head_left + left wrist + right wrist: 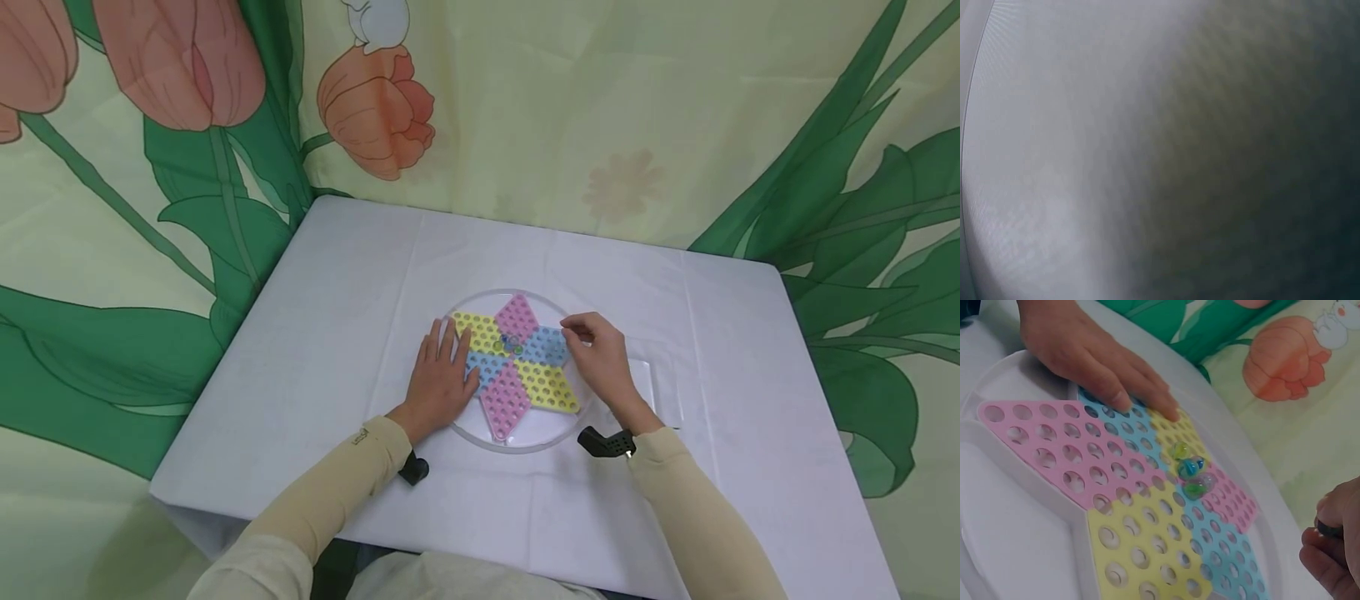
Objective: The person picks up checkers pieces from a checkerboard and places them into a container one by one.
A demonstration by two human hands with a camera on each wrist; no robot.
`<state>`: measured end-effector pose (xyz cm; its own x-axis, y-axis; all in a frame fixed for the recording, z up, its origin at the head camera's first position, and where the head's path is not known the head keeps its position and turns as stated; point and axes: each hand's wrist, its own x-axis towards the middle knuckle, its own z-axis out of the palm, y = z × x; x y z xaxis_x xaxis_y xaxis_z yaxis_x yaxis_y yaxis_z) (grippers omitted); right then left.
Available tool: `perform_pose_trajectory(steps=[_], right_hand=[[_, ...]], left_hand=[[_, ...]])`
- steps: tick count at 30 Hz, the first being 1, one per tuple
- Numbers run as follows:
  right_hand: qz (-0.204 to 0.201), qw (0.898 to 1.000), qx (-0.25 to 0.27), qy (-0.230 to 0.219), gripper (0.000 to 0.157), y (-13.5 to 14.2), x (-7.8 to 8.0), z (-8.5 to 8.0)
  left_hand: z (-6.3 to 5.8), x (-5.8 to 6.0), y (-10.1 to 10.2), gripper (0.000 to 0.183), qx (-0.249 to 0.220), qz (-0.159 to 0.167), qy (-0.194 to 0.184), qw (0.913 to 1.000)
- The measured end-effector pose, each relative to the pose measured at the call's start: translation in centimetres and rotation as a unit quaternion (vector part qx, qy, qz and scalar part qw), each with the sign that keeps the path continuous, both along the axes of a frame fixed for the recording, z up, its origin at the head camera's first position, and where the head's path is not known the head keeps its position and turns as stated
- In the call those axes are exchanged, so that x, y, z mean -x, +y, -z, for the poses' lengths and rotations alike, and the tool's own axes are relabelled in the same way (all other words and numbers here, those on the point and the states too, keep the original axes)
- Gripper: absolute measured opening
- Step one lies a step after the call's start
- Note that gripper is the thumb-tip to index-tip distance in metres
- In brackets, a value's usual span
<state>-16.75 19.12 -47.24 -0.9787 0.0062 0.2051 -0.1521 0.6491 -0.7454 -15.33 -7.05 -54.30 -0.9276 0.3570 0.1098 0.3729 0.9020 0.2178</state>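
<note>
A star-shaped Chinese checkers board (506,400) in pink, yellow and blue, full of round holes, sits in a round white tray (480,439). Several glass marbles (1191,467), green, blue and clear, cluster at the star's centre. My left hand (438,383) lies over the board's left side, fingers straight and spread across the blue and yellow points. Off the board's right edge, my right hand (600,354) pinches a dark marble (1329,529) between thumb and fingers. The left wrist view is blurred and shows only white surface and dark shadow.
A clear, flat rectangular plastic piece (643,379) lies on the white-covered table (322,333) beside the right wrist. A curtain printed with tulips (375,112) hangs behind the table. Each wrist bears a small black camera (603,443).
</note>
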Motion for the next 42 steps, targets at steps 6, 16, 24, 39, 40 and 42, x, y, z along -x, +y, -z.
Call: perform_pose_trajectory(steps=[6,16,24,39,40,42], right_hand=[[0.007,1.0,0.001,0.009,0.017,0.7,-0.5,-0.3],[0.038,0.999,-0.002,0.017,0.017,2.2,-1.1,-0.4],[0.07,0.997,-0.001,0.029,0.018,3.6,-1.7,-0.3],[0.11,0.994,-0.003,0.005,0.021,5.2,-2.6,-0.1],[0.113,0.994,-0.003,0.001,0.021,5.3,-2.6,-0.1],[0.119,0.993,0.0,-0.007,0.021,5.6,-2.8,0.1]], left_hand=[[-0.2,0.0,0.1,0.068,0.026,-0.001,-0.002,0.9997],[-0.3,-0.1,0.1,0.069,0.029,-0.002,-0.001,0.9996],[-0.3,-0.1,0.0,0.069,0.033,-0.003,-0.005,0.9994],[-0.5,-0.1,0.0,0.068,0.019,0.001,-0.001,0.9998],[-0.5,-0.1,0.0,0.068,0.02,0.001,-0.004,0.9998],[-0.5,-0.1,0.0,0.068,0.023,0.0,-0.007,0.9997]])
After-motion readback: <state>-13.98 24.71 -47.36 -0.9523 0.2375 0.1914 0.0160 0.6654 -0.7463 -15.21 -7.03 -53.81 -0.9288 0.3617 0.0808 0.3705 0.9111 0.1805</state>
